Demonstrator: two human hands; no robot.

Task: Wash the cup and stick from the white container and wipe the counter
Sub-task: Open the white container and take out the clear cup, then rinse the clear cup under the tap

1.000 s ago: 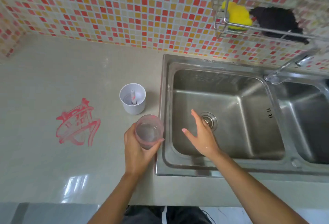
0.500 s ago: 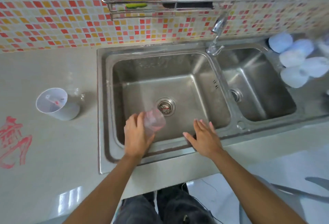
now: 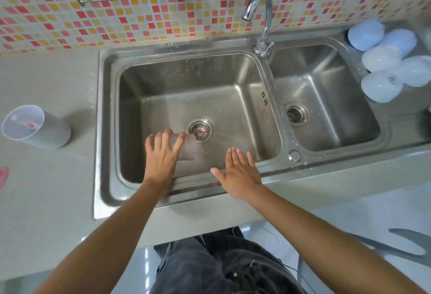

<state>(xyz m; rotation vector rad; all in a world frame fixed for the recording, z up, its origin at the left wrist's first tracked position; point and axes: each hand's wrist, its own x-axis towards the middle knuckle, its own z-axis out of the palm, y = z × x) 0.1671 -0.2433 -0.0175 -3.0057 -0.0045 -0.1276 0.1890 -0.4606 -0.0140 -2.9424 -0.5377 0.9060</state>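
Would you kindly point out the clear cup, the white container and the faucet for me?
clear cup (image 3: 190, 147): head view, on its side wall, beside the gripping fingers.
white container (image 3: 52, 133): head view, on its outer wall.
faucet (image 3: 264, 2): head view, on the curved top of the spout.

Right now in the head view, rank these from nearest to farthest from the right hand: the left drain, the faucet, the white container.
From the right hand:
1. Left drain, just up-left in the basin.
2. Faucet, behind, at the sink's back edge.
3. White container, far left on the counter.
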